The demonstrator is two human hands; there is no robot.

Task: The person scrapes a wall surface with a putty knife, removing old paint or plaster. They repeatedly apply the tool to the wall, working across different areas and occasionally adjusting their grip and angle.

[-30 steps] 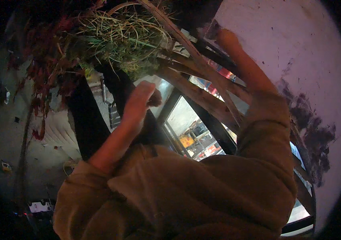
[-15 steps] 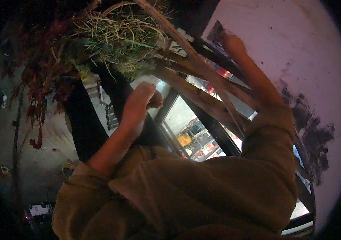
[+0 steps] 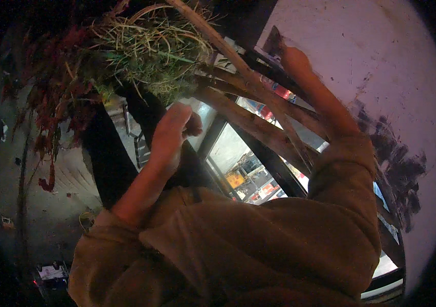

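My right hand is stretched out to the upper right, its fingers closed at the edge of a pale pinkish wall. From its fingers a dark, flat-ended tool extends up and to the left, against the wall; its exact kind is too dim to tell. Dark smeared patches mark the wall beside my right forearm. My left hand is curled closed in front of my body, below a bunch of dry grass. Its palm is hidden, so I cannot tell whether anything is in it.
Wooden beams run diagonally between my arms. Through gaps between them a glass pane shows bright, colourful items. Reddish dried plants hang at the left above a grey floor. A dark post stands near my left forearm.
My right hand has shifted slightly down and left, and the dark tool now appears narrower. My left hand has moved a little left, still curled.
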